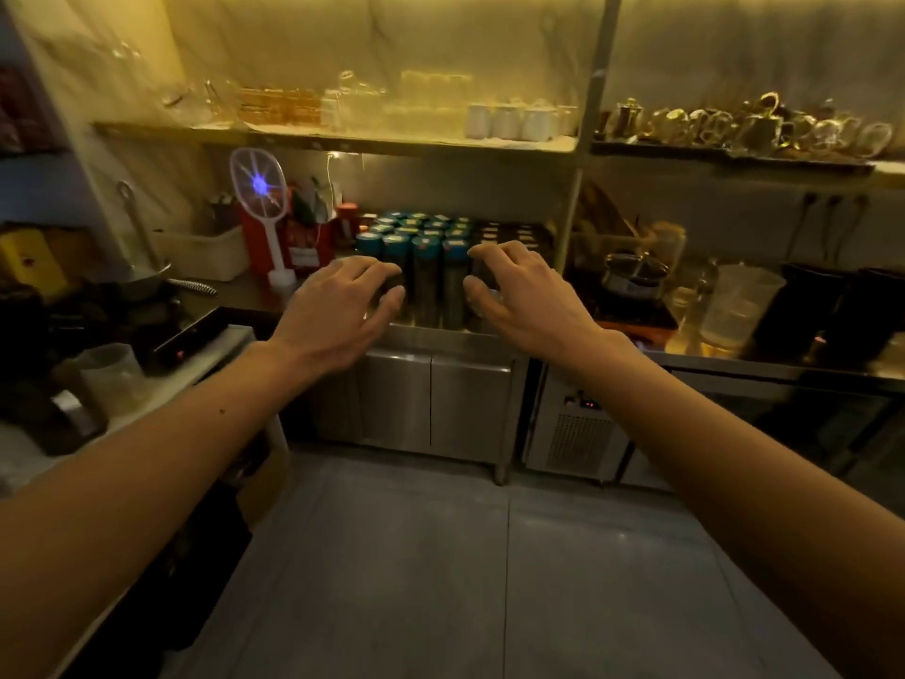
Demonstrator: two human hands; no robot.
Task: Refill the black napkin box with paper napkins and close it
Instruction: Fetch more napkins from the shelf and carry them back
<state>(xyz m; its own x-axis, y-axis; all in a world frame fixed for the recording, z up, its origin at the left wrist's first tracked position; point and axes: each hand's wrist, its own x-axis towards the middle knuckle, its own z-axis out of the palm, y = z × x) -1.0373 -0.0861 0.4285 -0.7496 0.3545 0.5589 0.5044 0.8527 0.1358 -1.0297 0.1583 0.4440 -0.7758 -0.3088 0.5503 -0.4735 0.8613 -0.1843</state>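
Note:
Both arms stretch forward over the floor toward a steel counter. My left hand and my right hand hover side by side in front of it, palms down, fingers spread and curled, holding nothing. Between and behind the hands stand several tall dark jars with teal lids. No black napkin box and no paper napkins can be made out in the dim, blurred view.
A bug-zapper racket stands left of the jars beside a red box. A shelf above carries glasses and white cups. Measuring jugs and dark containers sit at right; a low counter with appliances runs along the left.

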